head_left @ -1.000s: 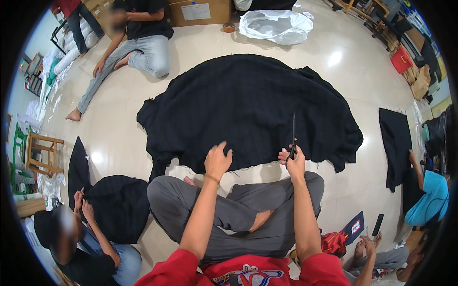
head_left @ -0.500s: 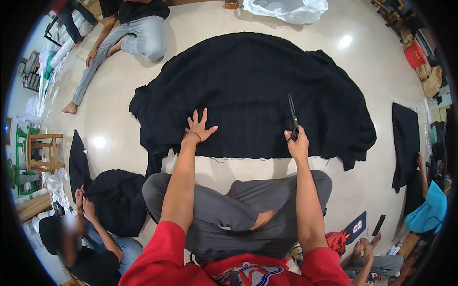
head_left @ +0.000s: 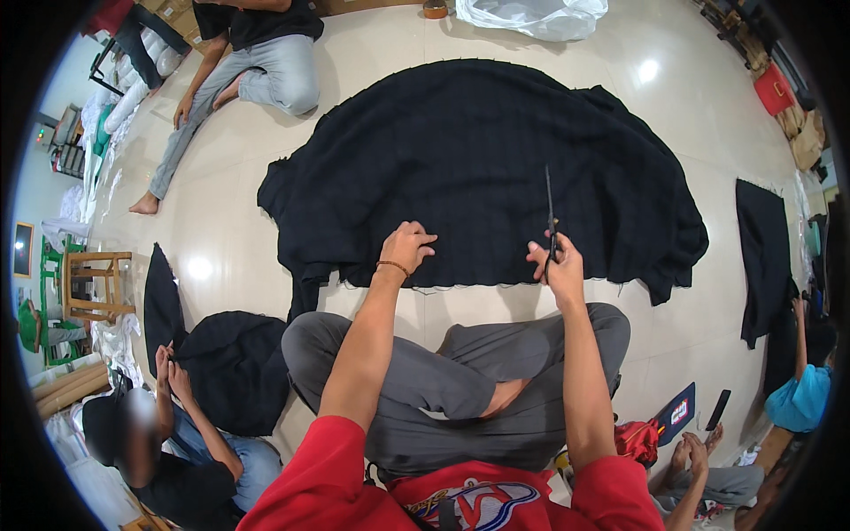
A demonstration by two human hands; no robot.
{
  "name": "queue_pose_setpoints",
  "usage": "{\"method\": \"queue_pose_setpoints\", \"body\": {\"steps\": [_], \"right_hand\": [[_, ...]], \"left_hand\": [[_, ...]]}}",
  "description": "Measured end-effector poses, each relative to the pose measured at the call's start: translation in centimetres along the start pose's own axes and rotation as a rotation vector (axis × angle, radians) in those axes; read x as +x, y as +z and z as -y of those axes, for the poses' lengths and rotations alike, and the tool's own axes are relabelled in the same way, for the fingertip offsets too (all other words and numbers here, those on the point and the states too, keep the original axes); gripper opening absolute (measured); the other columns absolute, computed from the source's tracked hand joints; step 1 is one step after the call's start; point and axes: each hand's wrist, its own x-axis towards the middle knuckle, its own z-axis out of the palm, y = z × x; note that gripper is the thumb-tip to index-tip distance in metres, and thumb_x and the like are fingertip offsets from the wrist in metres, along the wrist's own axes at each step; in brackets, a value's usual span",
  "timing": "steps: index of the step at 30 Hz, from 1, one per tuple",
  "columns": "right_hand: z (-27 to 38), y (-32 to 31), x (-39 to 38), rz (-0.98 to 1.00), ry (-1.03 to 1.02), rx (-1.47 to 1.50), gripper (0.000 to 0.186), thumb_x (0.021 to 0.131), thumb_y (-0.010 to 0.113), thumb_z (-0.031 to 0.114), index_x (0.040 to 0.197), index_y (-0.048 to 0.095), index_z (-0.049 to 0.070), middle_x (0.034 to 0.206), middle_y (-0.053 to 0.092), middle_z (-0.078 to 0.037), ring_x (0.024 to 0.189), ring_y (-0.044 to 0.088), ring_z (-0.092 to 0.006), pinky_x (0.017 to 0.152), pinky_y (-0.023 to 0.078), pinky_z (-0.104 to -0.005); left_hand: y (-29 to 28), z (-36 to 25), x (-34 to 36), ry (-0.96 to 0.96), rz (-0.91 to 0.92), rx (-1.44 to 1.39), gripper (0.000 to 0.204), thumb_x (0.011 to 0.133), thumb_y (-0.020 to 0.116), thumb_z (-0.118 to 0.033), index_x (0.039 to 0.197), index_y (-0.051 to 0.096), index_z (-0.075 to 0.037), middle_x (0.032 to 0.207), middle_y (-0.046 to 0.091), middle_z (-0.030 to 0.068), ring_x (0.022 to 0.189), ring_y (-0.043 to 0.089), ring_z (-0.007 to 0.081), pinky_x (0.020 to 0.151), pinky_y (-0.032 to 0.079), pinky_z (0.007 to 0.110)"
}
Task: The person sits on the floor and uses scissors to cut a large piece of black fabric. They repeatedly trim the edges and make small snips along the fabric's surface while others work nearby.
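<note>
Roomily, pale floor (head_left: 708,133) borders the fray-edged black cloth (head_left: 469,168).

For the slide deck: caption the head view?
Left hand over fray-edged black fabric on a tiled floor, right hand holding black-handled scissors.

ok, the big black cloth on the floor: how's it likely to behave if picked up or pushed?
Probably floppy: the black cloth lies in soft folds and wrinkles. A push would likely bunch it, perhaps sliding some, as the floor looks glossy. Its near edge may fray if tugged; loose threads show there.
</note>
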Motion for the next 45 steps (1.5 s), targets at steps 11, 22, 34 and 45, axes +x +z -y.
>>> {"method": "queue_pose_setpoints", "body": {"steps": [11,22,34,45], "right_hand": [[-3.8,4.3,-15.1,0.493,0.695,0.983,0.056,0.099,0.054,0.057,0.116,0.060,0.004,0.081,0.068,-0.018,0.059,0.057,-0.0202,0.059,0.045,-0.0331],[-5.8,10.2,-16.5,0.687,0.738,1.115,0.072,0.094,0.050,0.071,0.119,0.059,0.004,0.077,0.056,-0.005,0.070,0.052,-0.0177,0.073,0.044,-0.0374],[-9.4,10.4,-15.1,0.403,0.686,1.030,0.051,0.095,0.064,0.055,0.109,0.060,0.006,0.060,0.052,0.002,0.049,0.051,-0.0115,0.046,0.041,-0.0267],[-4.4,8.4,-9.8,0.483,0.593,0.662,0.071,0.087,0.061,0.071,0.109,0.060,0.004,0.062,0.051,-0.002,0.049,0.052,-0.0175,0.051,0.047,-0.0349]], "left_hand": [[-8.1,-5.3,-1.8,-0.210,0.136,-0.457,0.013,0.084,0.078,-0.014,0.089,0.075,-0.003,0.083,0.071,0.0102,0.073,0.066,0.0208,0.070,0.053,0.033],[-8.9,-6.3,-3.6,-0.029,0.025,-0.385,0.014,0.082,0.080,-0.012,0.090,0.076,-0.002,0.084,0.071,0.0093,0.073,0.067,0.0187,0.070,0.053,0.032],[-8.4,-5.7,-3.5,0.007,-0.039,-0.379,0.012,0.083,0.079,-0.011,0.088,0.073,-0.001,0.080,0.070,0.0083,0.067,0.065,0.0157,0.065,0.052,0.030],[-9.5,-4.7,-3.5,-0.084,-0.212,-0.437,0.013,0.085,0.078,-0.011,0.090,0.072,0.000,0.075,0.072,0.0073,0.066,0.066,0.0109,0.065,0.053,0.026]]}}
